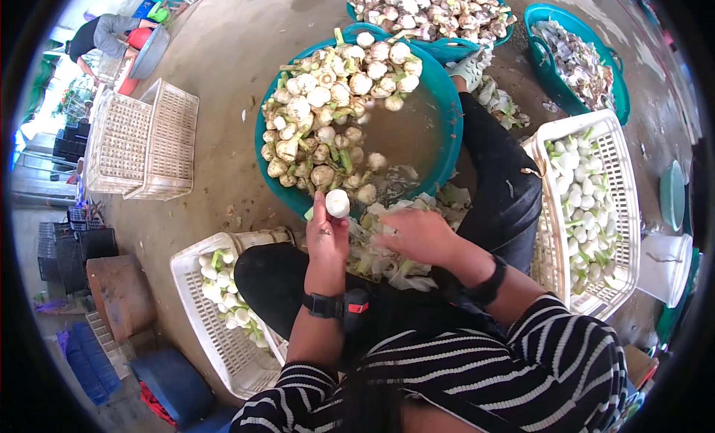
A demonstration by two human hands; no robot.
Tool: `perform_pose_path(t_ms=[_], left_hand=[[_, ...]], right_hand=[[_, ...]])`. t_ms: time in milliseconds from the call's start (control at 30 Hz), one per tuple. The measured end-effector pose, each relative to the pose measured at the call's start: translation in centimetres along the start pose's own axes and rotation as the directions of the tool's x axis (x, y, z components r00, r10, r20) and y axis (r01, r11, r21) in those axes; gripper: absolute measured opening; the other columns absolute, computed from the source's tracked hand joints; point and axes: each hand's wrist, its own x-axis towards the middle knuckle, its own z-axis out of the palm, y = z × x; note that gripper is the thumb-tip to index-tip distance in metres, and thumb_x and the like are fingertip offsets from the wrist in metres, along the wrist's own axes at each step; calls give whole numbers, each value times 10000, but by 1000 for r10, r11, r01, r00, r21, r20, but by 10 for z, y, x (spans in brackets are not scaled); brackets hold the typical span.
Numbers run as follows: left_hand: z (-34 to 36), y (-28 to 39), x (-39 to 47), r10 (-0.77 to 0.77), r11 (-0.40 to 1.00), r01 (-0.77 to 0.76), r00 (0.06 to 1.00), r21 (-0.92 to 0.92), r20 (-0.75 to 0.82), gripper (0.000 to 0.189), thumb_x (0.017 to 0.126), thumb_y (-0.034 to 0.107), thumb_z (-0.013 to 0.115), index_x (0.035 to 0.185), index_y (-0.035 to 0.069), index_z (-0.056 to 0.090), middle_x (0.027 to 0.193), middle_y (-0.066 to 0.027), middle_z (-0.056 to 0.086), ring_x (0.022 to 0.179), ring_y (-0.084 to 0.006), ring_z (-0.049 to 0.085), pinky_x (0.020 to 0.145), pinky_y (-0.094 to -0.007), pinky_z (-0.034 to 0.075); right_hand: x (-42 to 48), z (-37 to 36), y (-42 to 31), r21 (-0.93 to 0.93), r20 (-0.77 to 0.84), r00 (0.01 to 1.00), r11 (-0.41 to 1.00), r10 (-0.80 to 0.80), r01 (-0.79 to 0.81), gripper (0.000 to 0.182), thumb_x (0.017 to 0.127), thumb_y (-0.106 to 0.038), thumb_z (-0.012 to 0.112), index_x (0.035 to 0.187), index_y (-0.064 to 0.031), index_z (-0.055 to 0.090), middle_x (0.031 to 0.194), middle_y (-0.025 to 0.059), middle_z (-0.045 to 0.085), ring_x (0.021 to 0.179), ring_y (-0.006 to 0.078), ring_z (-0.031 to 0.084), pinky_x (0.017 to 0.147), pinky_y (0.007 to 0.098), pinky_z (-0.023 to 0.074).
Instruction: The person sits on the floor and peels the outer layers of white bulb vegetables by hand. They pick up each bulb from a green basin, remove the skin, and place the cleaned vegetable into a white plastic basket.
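My left hand (pixel 328 240) grips a peeled white garlic bulb (pixel 337 203), its pale green stem end poking out on the left of the thumb. My right hand (pixel 418 235), blurred, hovers over a heap of stripped garlic skins (pixel 371 254) between my legs. Whether its fingers hold anything, I cannot tell. Just beyond both hands stands a round teal tub (pixel 451 153) of murky water. Unpeeled garlic bulbs (pixel 321 176) with short stems crowd its left and far side.
White crates with peeled bulbs flank me, one left (pixel 190 315) and one right (pixel 630 209). Farther off are a tub of purplish garlic (pixel 430 11) and a tub of skins (pixel 578 64). Stacked white crates (pixel 142 142) stand at left, near a person bending (pixel 103 36).
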Motion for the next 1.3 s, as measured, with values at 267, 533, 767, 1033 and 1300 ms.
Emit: perform_pose_path(t_ms=[267, 533, 767, 1033, 1300], left_hand=[[4, -3, -5, 665, 522, -713, 684, 469, 299, 224, 814, 81, 608, 745, 62, 396, 792, -48, 506, 641, -69, 432, 564, -214, 387], [12, -11, -14, 581, 672, -642, 766, 368, 276, 222, 823, 76, 588, 749, 40, 382, 857, -66, 494, 697, -89, 424, 614, -218, 388], [14, -6, -18, 739, 98, -819, 440, 565, 510, 245, 810, 86, 603, 743, 40, 373, 860, -103, 506, 735, -150, 473, 640, -262, 415], [7, 0, -9, 309, 927, -295, 951, 230, -27, 275, 886, 334, 498, 777, 83, 478, 596, -2, 507, 481, -87, 483, 437, -212, 401], [-1, 6, -5, 327, 916, -313, 945, 253, -17, 417, 900, 454, 389, 1006, 63, 484, 881, -32, 546, 735, -100, 471, 652, -256, 380]], right_hand=[[54, 15, -14, 283, -129, 985, 956, 116, -75, 188, 756, -196, 550, 743, -13, 591, 668, 158, 589, 623, 298, 588, 575, 359, 457], [53, 20, 14, 495, -95, 972, 857, 217, -143, 139, 717, -149, 531, 679, -28, 585, 656, 174, 563, 608, 344, 554, 574, 384, 459], [46, 18, -9, 318, -331, 933, 948, 141, -31, 139, 722, -144, 547, 690, -18, 597, 675, 178, 570, 627, 337, 563, 584, 366, 468], [53, 43, 45, 801, 109, 876, 481, 470, -358, 305, 826, -304, 506, 898, -16, 575, 790, 114, 599, 704, 205, 599, 618, 359, 482], [65, -57, 16, 891, -133, 818, -429, -560, -148, 764, 798, -618, 408, 1322, -75, 287, 1181, 205, 490, 960, 325, 552, 770, 431, 473]])
